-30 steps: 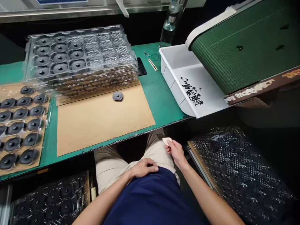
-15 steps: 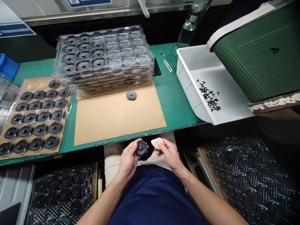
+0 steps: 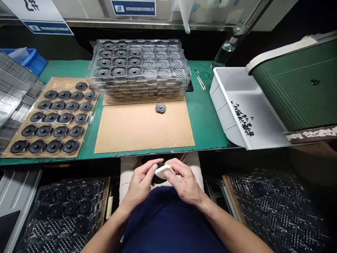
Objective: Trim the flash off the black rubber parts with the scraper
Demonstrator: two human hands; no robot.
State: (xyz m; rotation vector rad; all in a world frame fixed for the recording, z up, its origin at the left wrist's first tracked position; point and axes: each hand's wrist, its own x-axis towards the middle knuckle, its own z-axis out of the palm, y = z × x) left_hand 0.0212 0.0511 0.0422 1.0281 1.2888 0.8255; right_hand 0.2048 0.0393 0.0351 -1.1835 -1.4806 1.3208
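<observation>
Over my lap, my left hand (image 3: 143,178) grips a black round plastic part (image 3: 158,180) by its edge. My right hand (image 3: 183,179) pinches a cream-coloured pad (image 3: 164,171), which looks like a small sponge. The pad lies against the black part and covers much of it. A similar black part with a raised centre (image 3: 160,108) rests on the brown cardboard sheet (image 3: 142,130) in front of me.
Stacked clear trays (image 3: 139,79) stand behind the cardboard. At left, a tray (image 3: 56,121) holds rows of black parts. Right are a white bin (image 3: 229,116) with black scraps, a conveyor belt (image 3: 302,88), tweezers (image 3: 201,83) and a bottle (image 3: 226,49). More trays (image 3: 70,211) lie below the bench.
My right hand has brought the pad leftward onto the black part. My left hand has turned the part, so its face is no longer seen. The camera view has shifted.
</observation>
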